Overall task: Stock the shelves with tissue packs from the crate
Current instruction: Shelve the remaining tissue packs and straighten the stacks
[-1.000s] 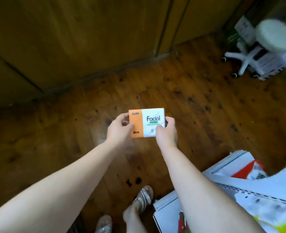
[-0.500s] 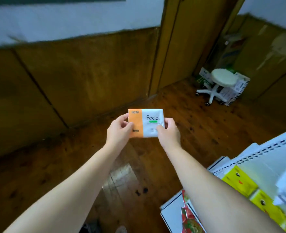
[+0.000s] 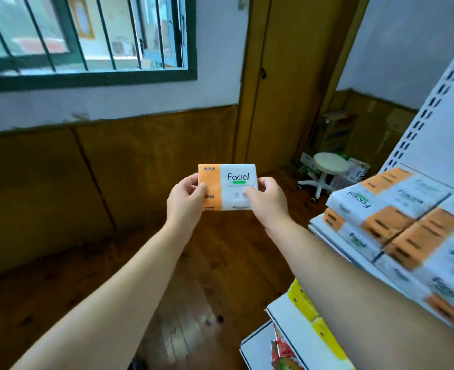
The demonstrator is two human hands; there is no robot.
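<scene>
Both hands grip one tissue pack (image 3: 227, 186) out in front, above the floor (image 3: 220, 263). The left hand (image 3: 186, 204) curls round its orange end and the right hand (image 3: 267, 201) round its white end, thumbs on the printed face, probably to keep it square for placing. White shelving (image 3: 431, 108) stands to the right. Its shelf carries stacked packs (image 3: 396, 217) of the same print, lying label-up, so the held one likely joins them. No crate shows.

Orange-and-white tissue pack (image 3: 227, 186) pinched between left hand (image 3: 186, 202) and right hand (image 3: 267, 200), beside stocked shelf (image 3: 324, 231).
</scene>
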